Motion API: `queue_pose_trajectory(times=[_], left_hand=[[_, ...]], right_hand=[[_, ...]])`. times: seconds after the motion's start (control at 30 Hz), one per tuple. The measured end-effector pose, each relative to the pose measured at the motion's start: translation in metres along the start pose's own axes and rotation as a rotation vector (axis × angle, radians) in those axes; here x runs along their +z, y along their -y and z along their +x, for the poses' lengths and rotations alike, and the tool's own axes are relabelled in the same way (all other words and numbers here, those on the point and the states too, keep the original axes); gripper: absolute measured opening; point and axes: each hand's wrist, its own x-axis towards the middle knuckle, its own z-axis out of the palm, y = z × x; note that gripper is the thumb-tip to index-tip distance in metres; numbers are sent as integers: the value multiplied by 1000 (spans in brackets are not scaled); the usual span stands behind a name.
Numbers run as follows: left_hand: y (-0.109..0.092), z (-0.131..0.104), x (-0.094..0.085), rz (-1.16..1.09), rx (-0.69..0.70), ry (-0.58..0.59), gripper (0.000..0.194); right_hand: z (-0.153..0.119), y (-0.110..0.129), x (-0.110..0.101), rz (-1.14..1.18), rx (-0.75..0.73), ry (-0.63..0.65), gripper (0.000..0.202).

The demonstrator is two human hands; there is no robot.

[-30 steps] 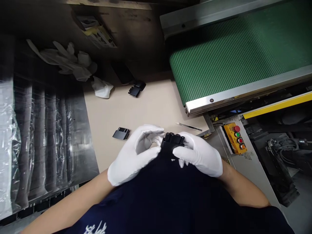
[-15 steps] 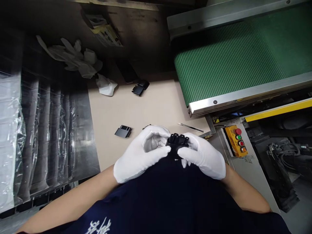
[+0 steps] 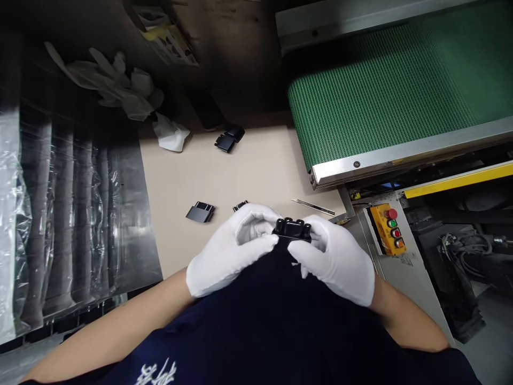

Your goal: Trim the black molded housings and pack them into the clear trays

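Note:
Close in front of my chest, a small glossy black plastic part with rounded posts along its upper edge is held between both gloved hands. My left hand, in a white glove, pinches its left end with thumb and fingers. My right hand, gloved too, grips the right end, its thumb across the near side. Just beyond my left hand, another black part is mostly hidden by the glove. A black rectangular part lies on the beige board, left of the hands.
More black parts lie farther back, near a crumpled white cloth and white gloves. A slim knife rests ahead of my right hand. A green conveyor and yellow button box stand right; plastic-wrapped trays left.
The black part has been turned in my hands, so a different side with its posts now shows. Both hands keep hold of it. The view has shifted slightly.

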Motion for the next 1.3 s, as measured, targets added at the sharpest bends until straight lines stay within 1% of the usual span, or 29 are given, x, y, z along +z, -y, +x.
queue_pose_trajectory(times=[0.1, 0.17, 0.23, 0.33, 0.47, 0.57, 0.67, 0.8, 0.93, 1.1, 1.17, 1.3], left_hand=[[3, 0, -2, -49, -40, 43, 23], [4, 1, -2, -62, -45, 52, 22], [3, 2, -1, -54, -35, 47, 22], [-1, 3, 1, -17, -15, 26, 25], [-5, 4, 3, 53, 18, -11, 25], [-6, 4, 4, 79, 70, -29, 27], [-8, 4, 7, 161, 118, -85, 31], [-11, 5, 14, 278, 165, -125, 32], [-13, 7, 17, 285, 215, -95, 32], [-12, 6, 15, 331, 287, -54, 33], [-10, 5, 13, 372, 308, -37, 35], [-6, 3, 9, 433, 409, 4, 38]], right_hand=[[-1, 3, 1, -83, 27, -71, 30], [0, 2, 1, -91, 45, -93, 33], [1, -1, 2, -64, 31, -96, 32], [5, -7, 1, 55, -38, -38, 26], [8, -16, -1, 253, -75, 40, 23], [13, -23, -4, 359, -131, 107, 27], [22, -35, -5, 460, -197, 202, 36], [36, -50, -5, 542, -264, 262, 37], [43, -55, -5, 531, -314, 289, 33], [44, -51, -5, 448, -348, 208, 41], [45, -51, -4, 437, -350, 195, 42], [48, -53, -3, 442, -389, 235, 41]])
